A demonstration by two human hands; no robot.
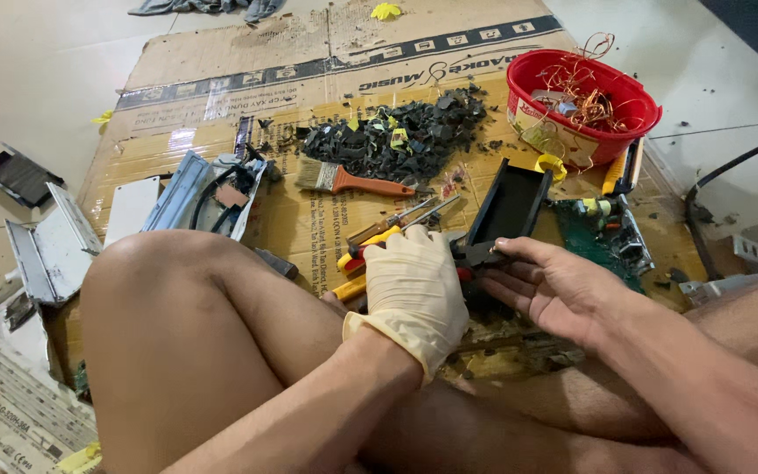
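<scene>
Sitting cross-legged on a cardboard sheet spread over the floor, a person is working with both hands at the centre of the frame. The left hand, in a pale latex glove, is curling down over a small dark part, its fingers clenched over tool handles; exactly what they are grasping cannot be told. The bare right hand is lying palm up just beside it, fingers half released, fingertips touching the same dark part at centre. Yellow-handled screwdrivers are poking out from under the gloved hand toward the upper left. A black tray is leaning just above the hands, tilted. A green circuit board is lying to its right, touching it. A paintbrush with an orange handle is resting above centre, beside a heap of black scraps. A red bucket, holding tangled copper wire, is standing in the upper right, near a yellow-handled tool. Grey metal casings and a blue-grey panel with black cables are lying at the left edge. A bare knee is filling the lower left of the frame. A black cable is trailing along the right side.
</scene>
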